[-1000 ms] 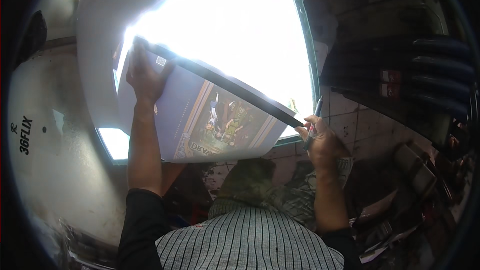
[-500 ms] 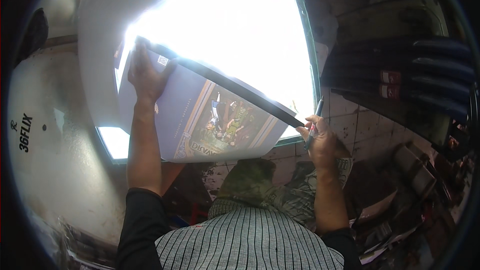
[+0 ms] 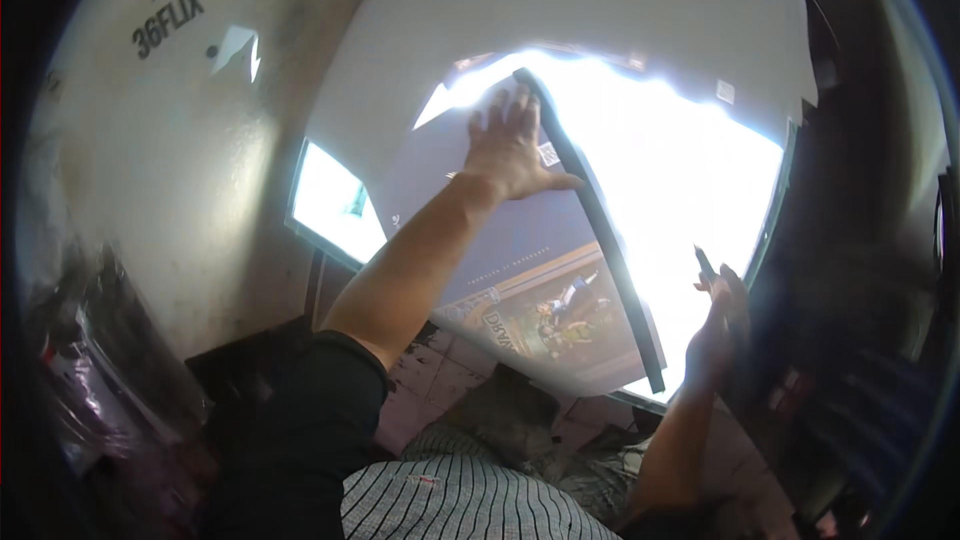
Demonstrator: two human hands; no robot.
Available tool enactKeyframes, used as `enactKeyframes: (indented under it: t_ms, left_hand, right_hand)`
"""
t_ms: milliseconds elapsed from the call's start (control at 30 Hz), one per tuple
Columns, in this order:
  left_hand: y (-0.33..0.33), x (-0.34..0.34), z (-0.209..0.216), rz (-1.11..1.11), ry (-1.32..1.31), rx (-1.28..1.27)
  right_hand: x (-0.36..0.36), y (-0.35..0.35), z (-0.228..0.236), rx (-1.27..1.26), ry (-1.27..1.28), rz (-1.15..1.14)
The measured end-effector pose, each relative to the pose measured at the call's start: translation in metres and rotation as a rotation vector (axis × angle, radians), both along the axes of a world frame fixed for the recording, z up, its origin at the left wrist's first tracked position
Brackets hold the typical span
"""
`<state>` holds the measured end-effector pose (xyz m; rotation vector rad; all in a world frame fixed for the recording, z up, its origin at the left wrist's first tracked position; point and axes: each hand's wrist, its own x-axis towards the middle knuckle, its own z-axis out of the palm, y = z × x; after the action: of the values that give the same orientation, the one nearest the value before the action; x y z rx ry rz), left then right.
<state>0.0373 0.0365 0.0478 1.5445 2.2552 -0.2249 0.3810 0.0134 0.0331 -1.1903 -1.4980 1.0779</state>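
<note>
My left hand (image 3: 508, 152) lies flat with fingers spread, pressing on a blue printed sheet (image 3: 510, 235) that bears a coloured picture panel. Its thumb and fingertips reach a long dark straightedge (image 3: 604, 230), which runs along the sheet's right edge. Beneath them glows a bright light table (image 3: 690, 200). Right of the straightedge, apart from it, my right hand (image 3: 720, 325) is closed around a slim pen-shaped tool (image 3: 705, 263), its dark tip pointing up and away. Motion blurs this hand, and whether the tool is a pen or a knife cannot be made out.
A large white sheet (image 3: 570, 0) covers the far part of the light table. At the left stands a pale panel (image 3: 230, 120) with dark lettering, and below it hangs shiny clear plastic (image 3: 125, 330). Tiled floor (image 3: 440, 370) shows near my body.
My view has turned, so the sheet and straightedge now appear steeper and farther right. My right hand has left the straightedge's near end, still with the tool. My left hand stays pressed down.
</note>
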Motion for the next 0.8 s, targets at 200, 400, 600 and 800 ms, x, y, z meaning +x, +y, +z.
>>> enactKeyframes:
  t_ms: [200,400,600,800]
  left_hand:
    - [0.004,0.005,0.011,-0.001,-0.017,0.001]
    - [0.0,0.001,0.009,-0.019,0.008,-0.006]
    - [-0.001,-0.002,0.011,-0.016,-0.021,0.004]
    - [-0.001,0.002,0.009,-0.027,-0.034,-0.011]
  right_hand:
    - [-0.188,0.129,-0.023,0.235,-0.056,0.271]
    - [-0.259,0.157,-0.04,0.168,-0.018,0.434]
    - [-0.27,0.16,-0.044,0.231,0.027,0.464]
    - [-0.192,0.122,-0.015,0.216,-0.199,0.546]
